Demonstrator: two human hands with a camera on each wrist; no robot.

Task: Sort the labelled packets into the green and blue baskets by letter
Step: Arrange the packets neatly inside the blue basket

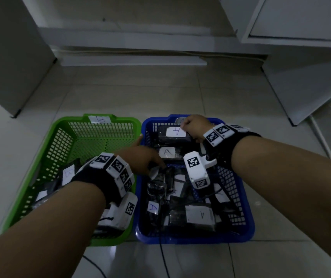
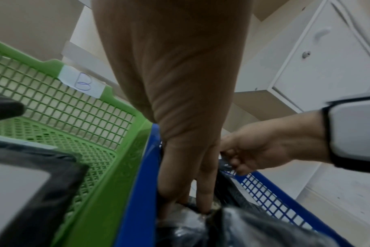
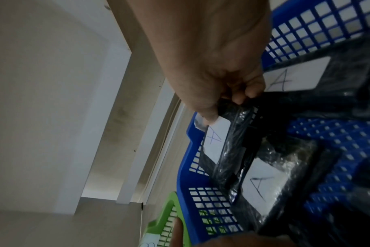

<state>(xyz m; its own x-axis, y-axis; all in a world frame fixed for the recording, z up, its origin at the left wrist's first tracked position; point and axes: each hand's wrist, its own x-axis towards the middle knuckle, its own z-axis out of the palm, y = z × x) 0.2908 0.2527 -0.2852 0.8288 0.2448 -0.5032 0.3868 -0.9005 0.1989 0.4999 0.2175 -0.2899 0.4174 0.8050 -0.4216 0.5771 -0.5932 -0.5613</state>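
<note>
Two baskets side by side on the floor, touching along their long walls: green basket (image 1: 64,135) to the left, tagged B on its far rim, blue basket (image 1: 240,229) to the right. Both hands inside the blue one. Right hand (image 1: 193,127) at the far end, fingers curled round the top edge of a far packet (image 1: 175,135) marked A, held near the far wall with its label facing up; grip plain in the right wrist view, thumb and fingertips pinching dark wrap just above the white label. Left hand (image 1: 140,158) reaching across the shared wall into the middle of the blue basket, fingers pointed down into a crumpled dark packet (image 1: 159,178); in the left wrist view fingertips (image 2: 205,198) dug into the wrap, seemingly pinching it, letter not readable. More A-labelled packets lying flat nearer the body. In the green basket, near end, a few packets, one showing B (image 1: 68,173). Judged: for anything bound for the green basket, left hand the nearer, a short sideways lift over the shared wall; far packet already in its proper basket, needing only release.
</note>
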